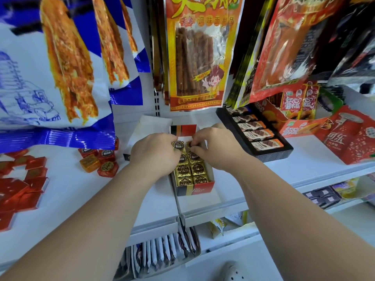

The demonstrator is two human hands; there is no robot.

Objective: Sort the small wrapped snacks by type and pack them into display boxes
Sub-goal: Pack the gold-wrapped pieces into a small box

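A narrow red, black and gold display box stands on the white shelf, filled with two rows of gold-wrapped snacks. My left hand rests over the box's far left end, its fingers touching a gold snack. My right hand pinches another gold snack at the far right end. The box's flap stands up behind my fingers. A small heap of red and orange wrapped snacks lies to the left. Flat red wrapped snacks are spread at the far left.
A black tray of chocolate bars sits just right of the box. A white box lies behind my left hand. Large snack bags hang above. Red cola-print packs stand at right. The shelf's front edge runs below.
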